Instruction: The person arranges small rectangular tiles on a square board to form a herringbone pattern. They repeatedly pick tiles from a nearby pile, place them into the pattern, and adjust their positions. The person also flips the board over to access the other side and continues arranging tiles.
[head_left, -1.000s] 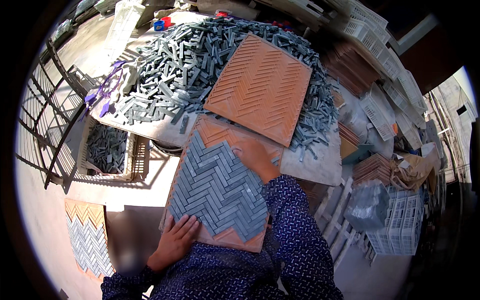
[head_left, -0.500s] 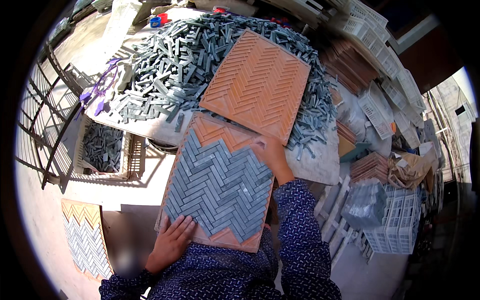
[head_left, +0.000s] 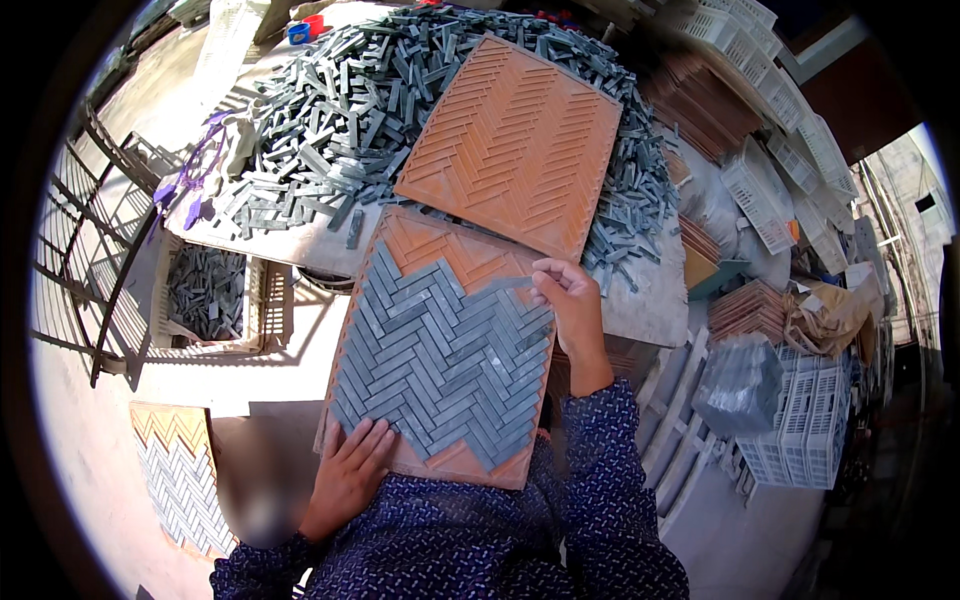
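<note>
An orange tray with herringbone grooves (head_left: pixel 455 235) leans toward me from the table edge, mostly filled with narrow grey stone tiles (head_left: pixel 440 350) in a zigzag pattern. At its upper right edge, my right hand (head_left: pixel 575 305) pinches the end of a grey tile strip (head_left: pixel 512 284) lying at the top of the pattern. My left hand (head_left: pixel 350 472) rests on the tray's lower left corner, its fingers stretched out. Beyond, a second orange grooved tray (head_left: pixel 510 140) with no tiles in it lies on the tile heap, close to the first tray's top edge.
A large heap of loose grey tiles (head_left: pixel 340 110) covers the table (head_left: pixel 645 310). Below left stands a crate of tiles (head_left: pixel 258 310); another tile-filled tray (head_left: pixel 180 480) is at lower left. White plastic crates (head_left: pixel 800 420) and stacked orange trays (head_left: pixel 748 315) stand to the right.
My right hand has shifted right to the tray's edge, and the grey strip at its fingertips now shows. My left hand stays on the lower corner. The view has shifted slightly.
</note>
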